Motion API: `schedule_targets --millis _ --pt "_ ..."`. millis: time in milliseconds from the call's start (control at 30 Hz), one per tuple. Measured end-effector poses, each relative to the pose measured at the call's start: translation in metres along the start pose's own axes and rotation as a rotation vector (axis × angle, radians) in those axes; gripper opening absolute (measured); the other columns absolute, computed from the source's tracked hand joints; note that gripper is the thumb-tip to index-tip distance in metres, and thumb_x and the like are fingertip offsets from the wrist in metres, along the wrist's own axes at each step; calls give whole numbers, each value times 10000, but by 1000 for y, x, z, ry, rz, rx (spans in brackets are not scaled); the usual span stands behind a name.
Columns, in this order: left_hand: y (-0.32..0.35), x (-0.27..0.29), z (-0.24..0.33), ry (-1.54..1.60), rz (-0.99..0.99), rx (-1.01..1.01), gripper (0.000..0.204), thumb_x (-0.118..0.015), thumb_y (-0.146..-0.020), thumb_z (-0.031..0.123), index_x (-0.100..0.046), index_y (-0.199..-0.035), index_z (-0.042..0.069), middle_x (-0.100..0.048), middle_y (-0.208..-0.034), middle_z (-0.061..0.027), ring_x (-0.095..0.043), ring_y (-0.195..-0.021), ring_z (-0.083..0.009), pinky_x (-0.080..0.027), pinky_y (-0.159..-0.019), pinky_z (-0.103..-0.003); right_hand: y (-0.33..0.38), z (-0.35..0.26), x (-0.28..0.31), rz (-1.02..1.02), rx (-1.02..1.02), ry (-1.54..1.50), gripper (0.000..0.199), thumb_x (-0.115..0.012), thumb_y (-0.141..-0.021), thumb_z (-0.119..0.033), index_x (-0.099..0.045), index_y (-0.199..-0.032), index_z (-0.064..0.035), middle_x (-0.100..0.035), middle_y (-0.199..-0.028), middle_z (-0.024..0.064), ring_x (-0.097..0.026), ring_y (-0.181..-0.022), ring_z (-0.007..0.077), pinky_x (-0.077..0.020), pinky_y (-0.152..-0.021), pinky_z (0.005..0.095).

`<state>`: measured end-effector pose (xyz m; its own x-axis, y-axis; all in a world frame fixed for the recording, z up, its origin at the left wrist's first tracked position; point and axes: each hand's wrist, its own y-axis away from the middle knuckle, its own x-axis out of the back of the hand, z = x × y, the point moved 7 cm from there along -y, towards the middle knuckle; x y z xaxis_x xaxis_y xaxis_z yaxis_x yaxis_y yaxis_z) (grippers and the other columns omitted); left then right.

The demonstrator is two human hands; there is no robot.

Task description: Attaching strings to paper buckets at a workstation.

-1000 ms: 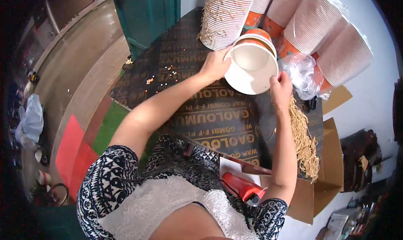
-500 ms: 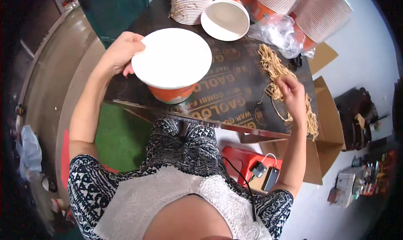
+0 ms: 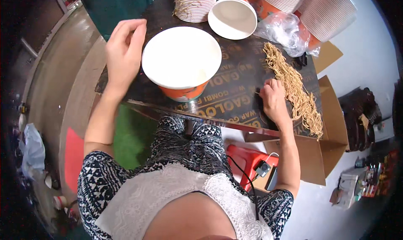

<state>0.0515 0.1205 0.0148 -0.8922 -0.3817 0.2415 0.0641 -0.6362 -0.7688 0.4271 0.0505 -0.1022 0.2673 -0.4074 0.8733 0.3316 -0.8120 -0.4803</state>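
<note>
A large paper bowl (image 3: 181, 63), white inside and orange outside, stands on the dark board table (image 3: 235, 93) near its front edge. My left hand (image 3: 124, 51) hovers just left of the bowl, fingers apart, holding nothing. My right hand (image 3: 273, 99) rests on the table with its fingers curled at the near edge of a long pile of thin tan noodle-like strands (image 3: 294, 89); whether it pinches any I cannot tell.
A second white bowl (image 3: 232, 17) lies tilted at the back. Stacks of ribbed paper bowls (image 3: 195, 3) (image 3: 325, 13) and a crumpled clear plastic bag (image 3: 283, 30) crowd the far edge. An open cardboard box (image 3: 327, 126) and a red stool (image 3: 247, 160) sit to the right below.
My left hand has let go of the orange bowl, which now stands on the table. My right hand has moved to the near edge of the strand pile.
</note>
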Motion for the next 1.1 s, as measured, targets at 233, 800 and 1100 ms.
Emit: schedule_targets --millis 233,800,1100 --pt "84 -45 94 171 -449 -51 28 -623 -854 36 -646 -841 24 -641 -712 -132 -628 -577 -240 -483 -530 -342 -50 -83 44 199 -64 -620 72 -617 -839 -67 -549 -854 -49 -543 -970 127 -480 -951 302 -373 -872 390" --pt "87 -108 111 309 -493 -32 95 -548 -917 12 -567 -826 33 -546 -584 -70 -568 -487 -234 -421 -455 -334 -16 -22 31 -15 -47 -271 349 -664 -825 -84 -616 -1167 -34 -598 -1223 154 -540 -1158 358 -416 -991 455" --pt "55 -18 138 349 -648 -235 94 -614 -862 28 -584 -773 21 -530 -625 -94 -539 -499 -278 -421 -462 -371 -3 40 33 -41 -152 -7 542 -535 -761 88 -536 -1298 17 -519 -1355 220 -481 -1272 382 -376 -1088 423"
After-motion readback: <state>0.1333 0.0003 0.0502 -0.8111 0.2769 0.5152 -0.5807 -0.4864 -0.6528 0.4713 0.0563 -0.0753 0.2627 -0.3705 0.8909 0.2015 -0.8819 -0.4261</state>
